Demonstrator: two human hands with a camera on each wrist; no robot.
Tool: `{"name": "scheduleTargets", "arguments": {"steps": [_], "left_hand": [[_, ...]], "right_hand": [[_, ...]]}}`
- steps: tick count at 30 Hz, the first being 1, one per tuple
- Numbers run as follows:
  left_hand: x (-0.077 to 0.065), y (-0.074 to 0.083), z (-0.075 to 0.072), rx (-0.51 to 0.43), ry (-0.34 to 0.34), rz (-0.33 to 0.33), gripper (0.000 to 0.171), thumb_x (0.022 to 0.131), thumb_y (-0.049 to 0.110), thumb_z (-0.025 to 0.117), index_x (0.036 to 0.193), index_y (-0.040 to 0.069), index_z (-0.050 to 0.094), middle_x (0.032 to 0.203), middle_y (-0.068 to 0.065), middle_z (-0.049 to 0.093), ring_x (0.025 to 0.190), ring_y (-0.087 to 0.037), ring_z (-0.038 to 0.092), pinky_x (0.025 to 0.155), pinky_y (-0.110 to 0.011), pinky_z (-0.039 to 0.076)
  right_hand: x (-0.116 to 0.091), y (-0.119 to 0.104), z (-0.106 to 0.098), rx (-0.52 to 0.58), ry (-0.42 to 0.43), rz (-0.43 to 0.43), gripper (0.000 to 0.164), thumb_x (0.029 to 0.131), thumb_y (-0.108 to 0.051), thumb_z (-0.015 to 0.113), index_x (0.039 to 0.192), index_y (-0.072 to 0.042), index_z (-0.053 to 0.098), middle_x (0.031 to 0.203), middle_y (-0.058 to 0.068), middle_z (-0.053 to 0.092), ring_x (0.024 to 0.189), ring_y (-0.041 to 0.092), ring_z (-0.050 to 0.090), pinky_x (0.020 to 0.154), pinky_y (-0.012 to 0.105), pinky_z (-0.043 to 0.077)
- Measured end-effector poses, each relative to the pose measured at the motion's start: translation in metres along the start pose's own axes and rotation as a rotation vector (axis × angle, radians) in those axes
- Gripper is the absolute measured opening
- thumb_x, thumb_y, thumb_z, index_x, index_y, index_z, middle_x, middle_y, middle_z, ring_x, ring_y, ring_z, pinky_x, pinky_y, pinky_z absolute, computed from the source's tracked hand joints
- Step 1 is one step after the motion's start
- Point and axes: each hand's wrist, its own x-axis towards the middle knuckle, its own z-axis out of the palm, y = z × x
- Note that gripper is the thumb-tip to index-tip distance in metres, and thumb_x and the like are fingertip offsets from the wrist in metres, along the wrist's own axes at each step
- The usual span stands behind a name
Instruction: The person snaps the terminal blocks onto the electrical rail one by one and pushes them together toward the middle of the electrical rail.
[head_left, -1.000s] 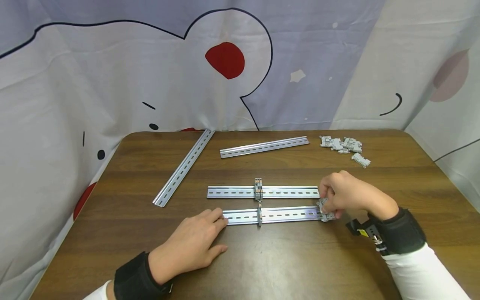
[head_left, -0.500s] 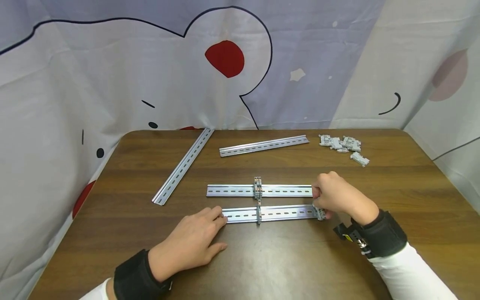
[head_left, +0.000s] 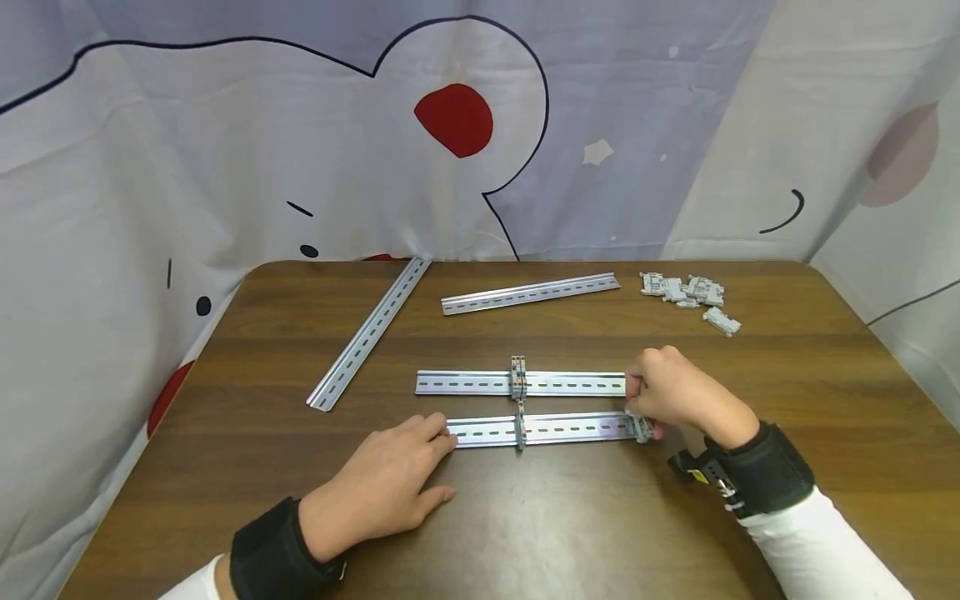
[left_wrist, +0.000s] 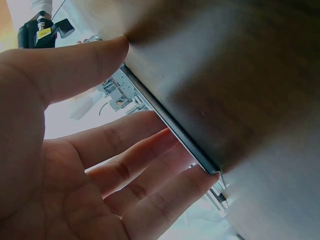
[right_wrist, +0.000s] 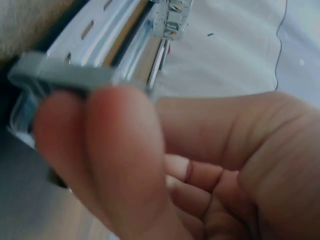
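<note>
My right hand point(head_left: 682, 396) pinches a grey DIN-rail terminal block point(head_left: 640, 427) at the right end of the nearer slotted metal rail point(head_left: 577, 427). In the right wrist view the fingertips press against the side of this block point(right_wrist: 65, 72), which stands across the rail's end. At the other end of that rail, the fingertips of my left hand point(head_left: 386, 475) rest on the metal, thumb held apart. The left wrist view shows those fingers point(left_wrist: 170, 195) along the rail's edge. A thin block point(head_left: 521, 427) sits mid-rail.
Just behind lies a parallel rail point(head_left: 465, 383) carrying upright blocks point(head_left: 517, 379). Farther back are a slanted rail point(head_left: 367, 337) at left and another rail point(head_left: 532, 293). Several loose terminal blocks point(head_left: 703, 290) lie at the back right of the wooden table point(head_left: 810, 358).
My right hand has shifted left with the terminal block, which now sits closer in over the rail's right end. It has held nearly still over the last half second. The left hand stays put.
</note>
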Motion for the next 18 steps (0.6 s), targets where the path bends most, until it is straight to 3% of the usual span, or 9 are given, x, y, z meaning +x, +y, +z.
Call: {"name": "scheduleTargets", "arguments": {"steps": [4,8,13,18], "left_hand": [[-0.001,0.002,0.001,-0.005,-0.005,0.002,0.048,0.079,0.043,0.078,0.112,0.009,0.069,0.098,0.004,0.053,0.085,-0.013,0.054,0.061,-0.031,0.052],[0.000,0.002,0.000,0.001,-0.002,0.003,0.048,0.080,0.043,0.077,0.112,0.009,0.069,0.098,0.003,0.053,0.085,-0.013,0.053,0.061,-0.031,0.052],[-0.001,0.001,0.001,0.011,-0.002,-0.001,0.048,0.080,0.044,0.077,0.112,0.009,0.069,0.099,0.003,0.054,0.085,-0.013,0.054,0.061,-0.031,0.052],[-0.002,0.001,0.001,0.015,0.009,-0.001,0.048,0.079,0.044,0.078,0.111,0.008,0.069,0.098,0.003,0.054,0.084,-0.013,0.054,0.060,-0.030,0.051]], "right_hand": [[-0.004,0.008,-0.007,0.066,-0.096,0.013,0.009,0.085,-0.015,0.073,0.079,-0.010,0.069,0.061,-0.001,0.064,0.046,0.013,0.063,0.054,0.029,0.053],[-0.008,0.021,-0.020,0.190,-0.189,-0.030,0.025,0.086,-0.028,0.075,0.094,-0.005,0.071,0.066,0.003,0.069,0.060,0.020,0.069,0.058,0.032,0.057],[-0.011,0.036,-0.029,0.381,-0.331,-0.095,0.041,0.086,-0.016,0.074,0.114,0.011,0.060,0.076,0.012,0.073,0.074,0.029,0.071,0.066,0.037,0.059],[-0.006,0.043,-0.025,0.491,-0.378,-0.074,0.040,0.085,-0.008,0.073,0.114,0.014,0.056,0.084,0.018,0.073,0.080,0.034,0.071,0.072,0.039,0.058]]}}
